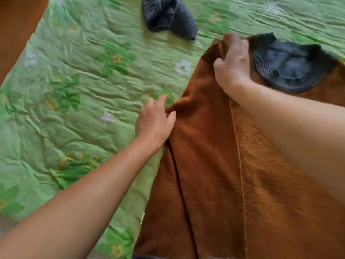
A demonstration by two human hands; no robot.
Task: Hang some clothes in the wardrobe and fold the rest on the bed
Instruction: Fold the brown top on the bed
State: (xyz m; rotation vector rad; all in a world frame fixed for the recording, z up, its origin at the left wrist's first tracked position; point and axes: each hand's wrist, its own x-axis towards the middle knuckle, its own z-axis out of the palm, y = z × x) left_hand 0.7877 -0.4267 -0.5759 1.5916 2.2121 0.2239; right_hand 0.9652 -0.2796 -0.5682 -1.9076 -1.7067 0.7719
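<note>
Head camera: the left hand (155, 119) pinches the folded edge of the one brown sweater (211, 165) at its 9 o'clock. The right hand (232, 67) curls round its bunched shoulder at 12 o'clock, and the forearm covers part of the body. On the green floral bedspread (74, 113), one crumpled grey garment (168, 15) lies near, at the sweater's 11 o'clock.

This is a bedroom in a home. A green quilted bedspread printed with flowers (84, 118) covers a wide bed, and clothes lie on it: a brown fleece sweater with a dark grey ribbed collar (214, 165) and a crumpled dark grey garment (168, 15). Past the bed's edge is a plain brown surface (16, 25).
</note>
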